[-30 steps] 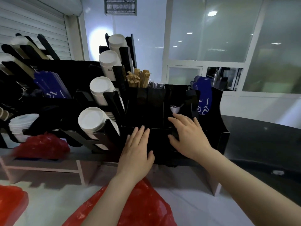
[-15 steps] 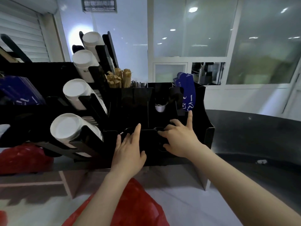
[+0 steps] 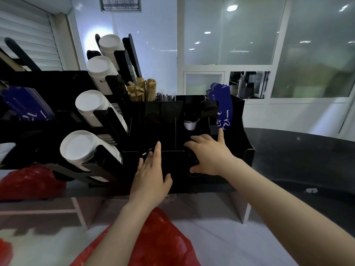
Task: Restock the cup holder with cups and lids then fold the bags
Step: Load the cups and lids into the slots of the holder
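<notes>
Head camera: a glossy black acrylic cup holder (image 3: 163,120) stands far on the bench (image 3: 221,244), with four slanted stacks of white paper cups (image 3: 80,148) at its left. The left hand (image 3: 149,177) lies flat on its front, grip spread. The right hand (image 3: 209,156) rests splayed over a dark slot whose contents are indistinct. Three crinkled red bags (image 3: 163,242) lie near; the nearest is cut off.

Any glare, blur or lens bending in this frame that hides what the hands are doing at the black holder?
Head view: a glare patch on the wall behind the top cups; the black holder is underexposed, its compartments merging into dark; the window frames lean from wide-angle bending; the red bag at left is soft; the left hand and right hand read clearly.
</notes>
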